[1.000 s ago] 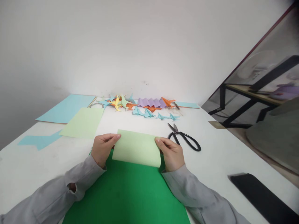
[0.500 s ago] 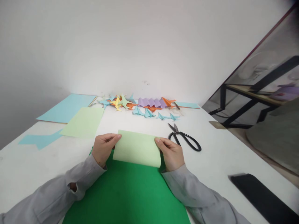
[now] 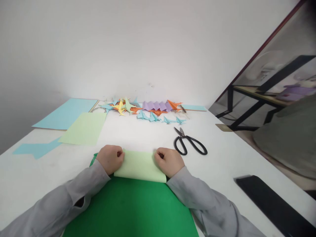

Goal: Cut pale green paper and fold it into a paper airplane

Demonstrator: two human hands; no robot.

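Between my hands is a light green sheet of paper [image 3: 139,166], curved over with its bend toward me, above a green mat [image 3: 130,207]. My left hand [image 3: 110,159] is closed on the sheet's left far corner. At the right far corner my right hand [image 3: 170,161] is closed on it too. Both sets of fingers are curled, and the fingertips are partly hidden. Beyond my right hand lie black-handled scissors [image 3: 187,140], blades slightly apart and pointing away.
Another light green sheet [image 3: 84,128] overlaps a blue paper piece [image 3: 37,148] and blue sheets [image 3: 65,113] at left. Several folded paper shapes [image 3: 120,107] and pleated purple paper [image 3: 156,106] line the wall. A black flat object [image 3: 274,204] lies at right.
Both hands have lowered the light green paper toward the mat and tilted it flatter. The fingers have curled more tightly at its corners. The view has shifted slightly.
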